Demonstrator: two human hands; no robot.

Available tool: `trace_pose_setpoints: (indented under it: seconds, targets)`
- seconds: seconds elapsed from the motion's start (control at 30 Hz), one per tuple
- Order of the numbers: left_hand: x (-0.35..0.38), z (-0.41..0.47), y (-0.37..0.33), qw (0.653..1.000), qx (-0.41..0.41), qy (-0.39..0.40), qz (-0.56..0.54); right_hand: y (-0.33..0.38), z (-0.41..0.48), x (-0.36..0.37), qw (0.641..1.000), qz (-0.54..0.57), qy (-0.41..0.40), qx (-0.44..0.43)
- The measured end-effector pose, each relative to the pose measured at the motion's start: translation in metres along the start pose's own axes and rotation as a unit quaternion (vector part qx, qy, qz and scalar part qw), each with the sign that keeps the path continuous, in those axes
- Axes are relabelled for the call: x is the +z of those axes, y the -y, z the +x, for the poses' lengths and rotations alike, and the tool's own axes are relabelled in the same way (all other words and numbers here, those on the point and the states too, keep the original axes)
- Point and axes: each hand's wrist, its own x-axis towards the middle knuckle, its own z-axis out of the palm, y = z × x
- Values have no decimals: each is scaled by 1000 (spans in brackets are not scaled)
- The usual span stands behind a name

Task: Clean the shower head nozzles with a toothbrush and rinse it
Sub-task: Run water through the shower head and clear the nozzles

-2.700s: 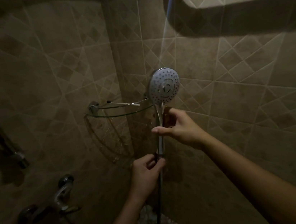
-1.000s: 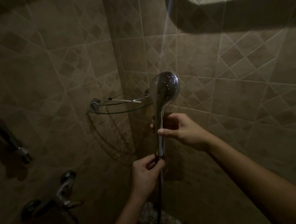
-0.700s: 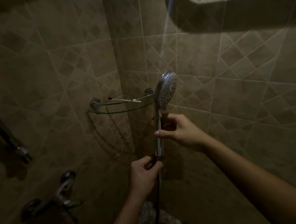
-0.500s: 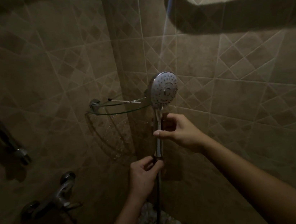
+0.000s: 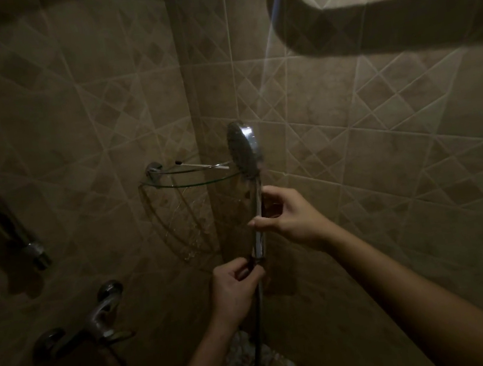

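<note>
A chrome shower head (image 5: 243,148) stands upright in a dim tiled corner, its round face turned edge-on towards the left. My right hand (image 5: 288,218) pinches the chrome handle (image 5: 257,211) about midway. My left hand (image 5: 236,291) grips the dark nut where the hose (image 5: 258,334) joins the handle's lower end. A thin white toothbrush (image 5: 201,166) lies on the glass corner shelf (image 5: 172,183) just left of the shower head.
A chrome mixer tap (image 5: 98,321) is mounted low on the left wall. A dark pipe (image 5: 3,226) runs diagonally at the far left. Tiled walls meet in the corner behind the shelf. Pebble flooring (image 5: 241,351) shows below the hose.
The shower head has been twisted on its axis several times; half a second ago its nozzle face pointed at me, and now it is edge-on, facing left. Both hands kept their grips.
</note>
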Motion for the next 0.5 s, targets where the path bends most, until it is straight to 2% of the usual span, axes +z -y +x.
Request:
trace_pose_setpoints:
  seconds: [0.13,0.27,0.5]
  targets:
    - [1,-1,-2,1000,3,10,-4,-1,1,-1,1000,-10,5,2]
    - [1,-2,-5,1000,18,16,2,-2,-1,-5,997,59,36,28]
    - [1,-3,2,1000,26,-9,7,-4,0,5,999,-27,-22,3]
